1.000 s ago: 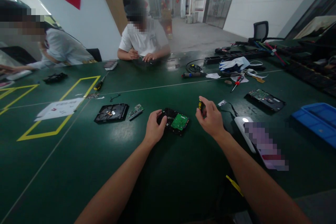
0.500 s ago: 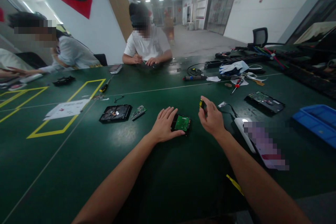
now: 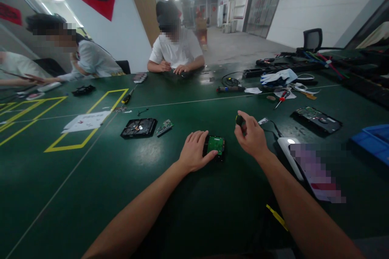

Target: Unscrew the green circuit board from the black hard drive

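A hard drive [image 3: 216, 145] lies on the green table with its green circuit board facing up. My left hand [image 3: 194, 151] grips it from the left, fingers over the far side and thumb across the near part of the board. To the right of the drive, my right hand [image 3: 251, 135] is raised with its fingers pinched on a small black-and-yellow screwdriver handle [image 3: 239, 119]. Its shaft cannot be made out. The right hand stays apart from the drive.
Left of my hands lie an opened drive casing [image 3: 139, 128] and a loose circuit board [image 3: 164, 128]. Another hard drive [image 3: 317, 120], a white device [image 3: 290, 156] and a blue tray [image 3: 372, 141] lie to the right. A person [image 3: 178, 50] sits opposite.
The whole scene has shifted slightly to the right as my head turned. The screwdriver handle shows less yellow, as if turned in my right fingers. My left hand keeps its hold on the drive.
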The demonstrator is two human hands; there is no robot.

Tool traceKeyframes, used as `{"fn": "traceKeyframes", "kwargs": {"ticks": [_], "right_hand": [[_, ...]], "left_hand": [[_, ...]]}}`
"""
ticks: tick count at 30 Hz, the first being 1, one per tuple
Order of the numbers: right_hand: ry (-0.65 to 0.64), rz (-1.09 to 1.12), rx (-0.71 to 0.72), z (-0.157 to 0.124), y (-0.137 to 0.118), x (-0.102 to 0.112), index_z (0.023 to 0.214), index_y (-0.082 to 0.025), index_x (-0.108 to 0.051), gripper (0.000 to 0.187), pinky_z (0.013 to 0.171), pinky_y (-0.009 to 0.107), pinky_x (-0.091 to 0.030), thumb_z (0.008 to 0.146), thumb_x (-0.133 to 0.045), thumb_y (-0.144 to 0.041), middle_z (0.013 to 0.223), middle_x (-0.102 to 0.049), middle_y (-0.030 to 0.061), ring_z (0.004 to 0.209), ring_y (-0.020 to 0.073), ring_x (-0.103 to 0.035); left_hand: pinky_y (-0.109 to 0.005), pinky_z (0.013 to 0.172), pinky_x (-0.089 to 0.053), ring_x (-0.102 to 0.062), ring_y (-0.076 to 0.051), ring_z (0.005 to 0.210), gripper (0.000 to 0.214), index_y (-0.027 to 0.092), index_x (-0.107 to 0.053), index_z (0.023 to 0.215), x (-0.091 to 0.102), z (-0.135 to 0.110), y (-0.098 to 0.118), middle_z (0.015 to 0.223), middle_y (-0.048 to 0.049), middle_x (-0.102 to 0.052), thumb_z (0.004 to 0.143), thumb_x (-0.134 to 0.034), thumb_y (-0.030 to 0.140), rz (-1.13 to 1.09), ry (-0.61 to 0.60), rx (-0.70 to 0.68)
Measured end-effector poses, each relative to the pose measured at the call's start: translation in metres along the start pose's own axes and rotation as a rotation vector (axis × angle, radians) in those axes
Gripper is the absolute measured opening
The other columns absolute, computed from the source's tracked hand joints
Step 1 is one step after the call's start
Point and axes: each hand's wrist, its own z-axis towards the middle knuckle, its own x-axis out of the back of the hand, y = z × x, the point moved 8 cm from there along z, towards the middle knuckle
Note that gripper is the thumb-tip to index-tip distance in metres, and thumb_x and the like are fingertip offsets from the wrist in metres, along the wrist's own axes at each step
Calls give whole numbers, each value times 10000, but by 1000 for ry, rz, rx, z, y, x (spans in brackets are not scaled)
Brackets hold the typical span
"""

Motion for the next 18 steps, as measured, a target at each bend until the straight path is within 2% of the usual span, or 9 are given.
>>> {"fn": "traceKeyframes", "kwargs": {"ticks": [3,6,8,11,18], "right_hand": [[6,-1,-21,0,5,0,1494,-225,-462,559,766,459,-583,950,-569,-290,1123,-690,124,796,251,-673],[25,10,-36,0,6,2,1463,-230,-483,538,770,455,-590,942,-599,-304,1139,-694,121,813,254,-678],[45,28,-27,0,3,5,1447,-236,-493,515,774,454,-596,952,-606,-324,1154,-685,123,817,251,-677],[86,64,-19,-2,-3,8,1452,-254,-481,506,785,462,-605,973,-605,-358,1172,-668,120,783,233,-669],[100,274,-78,-8,0,-3,1492,-259,-361,542,791,450,-632,1006,-579,-363,1221,-692,133,843,235,-728]], "left_hand": [[-602,1280,-225,-366,-370,1522,849,236,-349,1601,0,-8,4,1599,-153,-456,921,-570,693,1,19,-5],[-601,1284,-234,-360,-378,1525,863,255,-356,1602,2,-10,6,1623,-140,-422,898,-612,684,-13,25,-23],[-612,1286,-228,-344,-390,1532,868,279,-380,1595,3,-10,9,1648,-130,-381,872,-661,668,-22,7,-82],[-618,1266,-278,-328,-410,1535,790,331,-496,1523,6,-11,14,1665,-100,-350,832,-730,635,-62,-11,-177],[-653,1270,-232,-254,-425,1565,694,328,-563,1469,8,-11,15,1712,-105,-233,859,-712,623,-43,-80,-209]]}}
